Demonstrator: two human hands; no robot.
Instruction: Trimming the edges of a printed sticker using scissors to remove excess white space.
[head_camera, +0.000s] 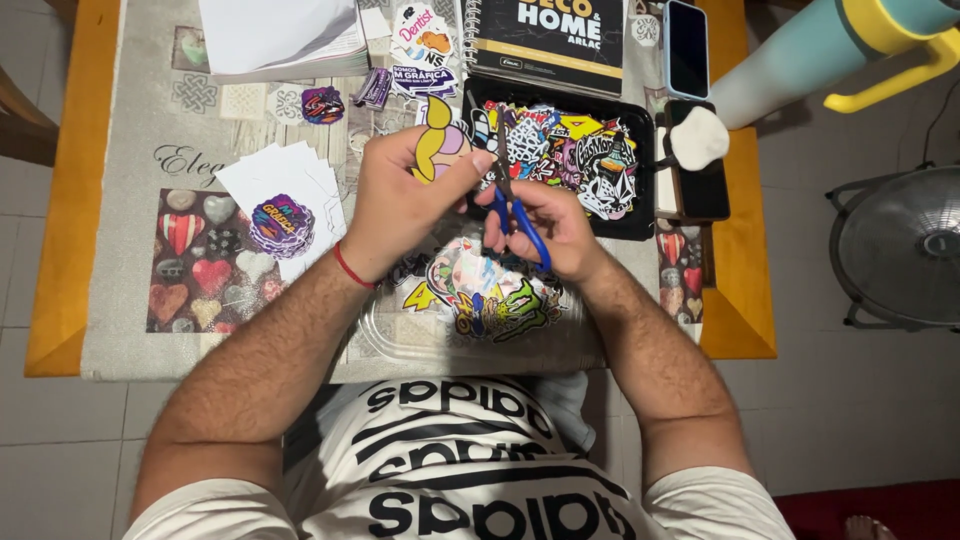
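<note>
The left hand (400, 205) pinches a yellow sticker (437, 150); the right hand (545, 225) grips blue scissors (518, 215). Best to snip slowly along the edge.

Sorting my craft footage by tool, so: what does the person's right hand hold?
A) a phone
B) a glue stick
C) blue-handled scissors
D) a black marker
C: the right hand has its fingers through the blue-handled scissors, blades pointing up toward the yellow and pink sticker held in the left hand.
</note>
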